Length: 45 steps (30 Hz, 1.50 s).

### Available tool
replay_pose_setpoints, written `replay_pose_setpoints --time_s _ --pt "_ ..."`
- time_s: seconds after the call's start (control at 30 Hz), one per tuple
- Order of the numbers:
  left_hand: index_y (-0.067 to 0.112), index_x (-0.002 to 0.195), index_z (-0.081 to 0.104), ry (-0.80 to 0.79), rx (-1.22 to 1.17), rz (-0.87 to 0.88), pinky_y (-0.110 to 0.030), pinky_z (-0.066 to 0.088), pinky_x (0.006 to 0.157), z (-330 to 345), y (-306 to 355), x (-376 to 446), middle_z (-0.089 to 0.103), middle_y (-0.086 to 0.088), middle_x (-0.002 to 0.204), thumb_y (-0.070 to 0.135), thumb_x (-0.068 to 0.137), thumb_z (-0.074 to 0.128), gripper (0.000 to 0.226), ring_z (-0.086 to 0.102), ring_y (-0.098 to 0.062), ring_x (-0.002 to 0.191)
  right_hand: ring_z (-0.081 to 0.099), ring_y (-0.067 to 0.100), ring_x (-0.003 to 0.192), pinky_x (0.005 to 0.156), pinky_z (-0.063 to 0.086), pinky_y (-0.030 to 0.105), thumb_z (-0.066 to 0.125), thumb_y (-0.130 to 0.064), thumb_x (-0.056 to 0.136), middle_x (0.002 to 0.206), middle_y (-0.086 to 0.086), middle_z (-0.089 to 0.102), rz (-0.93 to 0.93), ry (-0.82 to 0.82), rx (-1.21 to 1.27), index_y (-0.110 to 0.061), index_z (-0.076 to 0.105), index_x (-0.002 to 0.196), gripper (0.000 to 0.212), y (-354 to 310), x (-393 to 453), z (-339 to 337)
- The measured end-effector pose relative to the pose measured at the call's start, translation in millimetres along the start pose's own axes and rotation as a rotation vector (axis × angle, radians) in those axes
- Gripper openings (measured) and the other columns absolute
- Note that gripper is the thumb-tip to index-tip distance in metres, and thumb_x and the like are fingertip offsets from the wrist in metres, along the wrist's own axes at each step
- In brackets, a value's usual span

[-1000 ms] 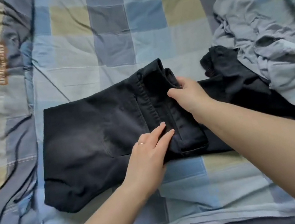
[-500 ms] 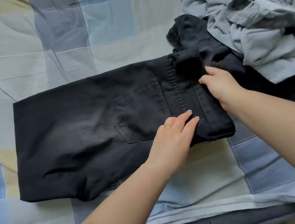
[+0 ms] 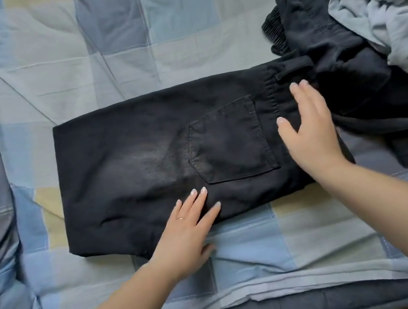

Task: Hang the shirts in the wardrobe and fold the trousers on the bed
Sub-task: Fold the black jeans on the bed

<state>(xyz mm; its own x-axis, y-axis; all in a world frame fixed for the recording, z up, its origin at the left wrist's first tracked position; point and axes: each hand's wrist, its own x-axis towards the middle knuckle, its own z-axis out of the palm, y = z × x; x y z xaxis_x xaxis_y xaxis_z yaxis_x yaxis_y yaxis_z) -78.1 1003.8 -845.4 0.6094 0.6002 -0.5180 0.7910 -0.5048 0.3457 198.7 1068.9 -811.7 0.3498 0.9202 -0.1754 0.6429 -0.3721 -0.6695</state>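
1. Black trousers (image 3: 172, 165), folded into a compact rectangle at frame centre on the checked bedspread (image 3: 125, 46); back pocket (image 3: 230, 141) uppermost, waistband toward 3 o'clock.
2. Left hand (image 3: 186, 232) at 6 o'clock of the rectangle: fingers straight, spread, pressing flat on the near edge; nothing gripped. Probable purpose: pinning the fold so the layers stay aligned.
3. Right hand (image 3: 309, 128) at 3 o'clock, over the waistband: fingers extended, palm down on the cloth; nothing grasped. Probable purpose: smoothing the thick end flat.
4. Second dark garment (image 3: 329, 57) at 2 o'clock, crumpled, touching the waistband end; unfolded.
5. Pale grey garment (image 3: 375, 4) heaped at 1 o'clock, partly atop the dark one; kind of garment not discernible.
6. Judged stage: one pair nearly finished; heap awaiting sorting.
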Motion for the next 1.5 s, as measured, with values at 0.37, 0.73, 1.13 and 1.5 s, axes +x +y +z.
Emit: replay_pose_setpoints --time_s 0.37,0.73,1.13,1.5 --pt "0.020 0.124 0.057 0.780 -0.807 -0.778 -0.020 0.038 0.094 -69 -168 -19 0.056 0.005 0.120 0.019 0.085 0.068 0.041 0.051 -0.007 0.111 0.010 0.005 0.145 0.099 0.008 0.005 0.044 -0.017 0.099 0.160 -0.005 0.014 0.082 -0.308 0.472 -0.025 0.023 0.150 0.056 -137 25 134" --pt "0.022 0.102 0.070 0.135 -1.588 -0.725 -0.023 0.056 0.067 -66 -236 -74 0.070 0.000 0.112 0.031 0.076 0.072 0.027 0.070 -0.013 0.093 0.010 0.009 0.146 0.119 0.011 0.029 0.043 -0.023 0.100 0.160 -0.006 0.012 0.192 -0.290 0.459 -0.025 0.016 0.152 0.059 -128 11 174" --pt "0.022 0.110 0.067 0.200 -1.608 -0.506 -0.028 0.057 0.072 -117 -178 -74 0.071 -0.004 0.110 0.022 0.078 0.065 0.032 0.069 -0.018 0.096 0.022 -0.001 0.140 0.104 0.015 0.009 0.046 -0.016 0.098 0.155 -0.015 0.025 0.379 -0.370 0.539 -0.027 0.022 0.150 0.059 -92 -102 161" --pt "0.013 0.120 0.049 0.175 -1.732 -0.177 -0.024 0.054 0.059 -187 -65 -51 0.070 0.006 0.086 0.008 0.083 0.044 0.038 0.068 -0.009 0.072 0.036 0.006 0.135 0.108 0.027 0.021 0.048 -0.030 0.098 0.150 -0.008 0.037 0.496 -0.618 0.511 -0.028 0.035 0.146 0.049 -57 -143 107"
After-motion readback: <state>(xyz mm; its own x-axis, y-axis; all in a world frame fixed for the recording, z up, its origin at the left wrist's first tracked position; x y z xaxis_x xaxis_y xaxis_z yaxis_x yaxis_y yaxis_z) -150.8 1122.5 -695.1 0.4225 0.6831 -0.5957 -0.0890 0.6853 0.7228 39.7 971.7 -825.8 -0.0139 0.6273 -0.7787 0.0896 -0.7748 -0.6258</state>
